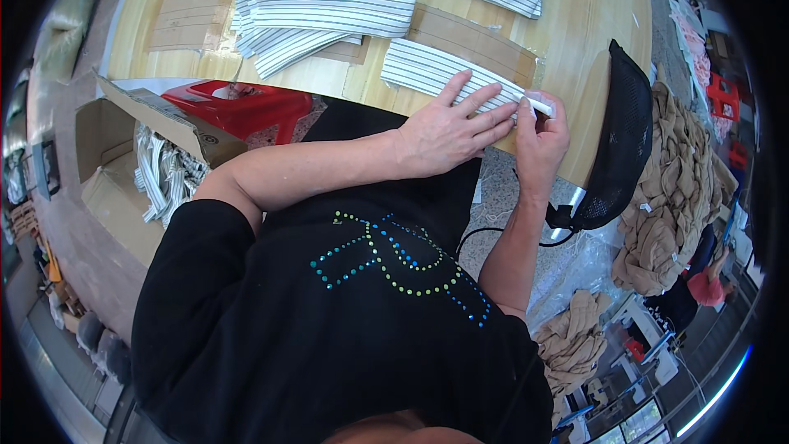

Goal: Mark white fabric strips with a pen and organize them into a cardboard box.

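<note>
A striped fabric strip point(411, 66), white with dark lines, lies along the near edge of the table. My left hand point(448, 133) rests flat on its right part, palm down and fingers spread. At the strip's right end my right hand point(542, 144) is closed, thumb against fingers, pinching a small white piece point(539, 105). Whether that piece is the strip's folded end or a separate bit, I cannot tell. Just beyond the strip a brown cardboard template point(472, 39) is stuck to the table. More striped strips point(329, 8) lie in overlapping stacks farther back.
The wooden table point(588, 0) has a curved right side, with a black mesh object point(618, 136) hanging by it. At left stand an open cardboard box point(107, 144) holding striped strips and a red stool point(246, 107). Brown fabric point(670, 189) is heaped at right; another person point(708, 288) is beyond.
</note>
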Action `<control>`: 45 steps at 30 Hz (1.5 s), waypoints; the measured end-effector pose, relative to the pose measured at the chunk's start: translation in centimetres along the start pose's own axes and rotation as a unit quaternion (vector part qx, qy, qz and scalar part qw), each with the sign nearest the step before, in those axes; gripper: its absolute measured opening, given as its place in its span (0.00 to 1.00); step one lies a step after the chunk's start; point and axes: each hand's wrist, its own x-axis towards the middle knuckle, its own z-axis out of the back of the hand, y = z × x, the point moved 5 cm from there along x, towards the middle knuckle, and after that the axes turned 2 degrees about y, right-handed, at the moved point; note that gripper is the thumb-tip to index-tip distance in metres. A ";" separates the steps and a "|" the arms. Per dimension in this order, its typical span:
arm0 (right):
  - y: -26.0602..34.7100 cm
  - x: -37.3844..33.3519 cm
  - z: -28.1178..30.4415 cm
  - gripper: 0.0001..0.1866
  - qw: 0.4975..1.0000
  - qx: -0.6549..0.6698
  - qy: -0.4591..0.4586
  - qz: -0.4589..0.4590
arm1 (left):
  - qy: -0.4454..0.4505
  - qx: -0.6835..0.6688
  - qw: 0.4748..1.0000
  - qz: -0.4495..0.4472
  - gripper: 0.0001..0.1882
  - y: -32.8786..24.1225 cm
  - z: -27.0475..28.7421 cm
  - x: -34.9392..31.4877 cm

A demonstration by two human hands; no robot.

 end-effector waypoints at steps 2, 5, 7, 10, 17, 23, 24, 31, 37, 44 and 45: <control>0.0 0.1 0.0 0.07 1.000 -0.010 -0.007 0.007 | -0.017 -0.004 1.000 -0.004 0.30 0.0 0.0 0.0; -0.1 0.2 -0.2 0.08 0.999 -0.041 0.009 -0.009 | -0.015 -0.003 1.000 -0.006 0.31 0.0 0.0 0.0; 0.3 0.4 -0.4 0.07 0.995 -0.095 -0.002 -0.007 | -0.015 -0.003 1.000 -0.004 0.31 0.0 -0.2 -0.1; 0.3 0.1 -0.9 0.07 0.999 -0.038 -0.012 -0.024 | -0.011 -0.002 1.000 -0.004 0.29 0.0 0.0 0.0; 2.1 1.1 -4.0 0.08 0.994 -0.040 0.076 0.073 | -0.006 -0.004 1.000 -0.004 0.11 0.1 -0.7 -0.2; 1.8 1.3 -4.5 0.07 0.995 -0.087 0.052 -0.024 | 0.000 -0.007 1.000 -0.018 0.11 0.1 -0.5 -0.4; 2.3 1.2 -5.2 0.07 0.994 -0.086 0.056 -0.022 | -0.001 -0.006 1.000 -0.014 0.11 0.2 -0.5 -0.5; 4.3 1.8 -7.9 0.08 0.985 -0.056 0.132 0.098 | -0.024 0.027 0.999 0.019 0.23 0.1 -2.2 0.0; 4.6 2.6 -8.2 0.08 0.970 -0.168 0.133 0.118 | -0.028 -0.027 0.999 0.013 0.17 0.2 -2.1 -0.2; 3.1 8.4 -2.6 0.11 0.986 0.020 -0.126 0.108 | -0.130 -0.084 0.987 0.050 0.10 1.9 2.0 0.6; 2.5 9.4 -2.3 0.11 0.986 0.022 -0.125 0.112 | -0.163 -0.084 0.982 0.050 0.04 2.0 2.3 0.7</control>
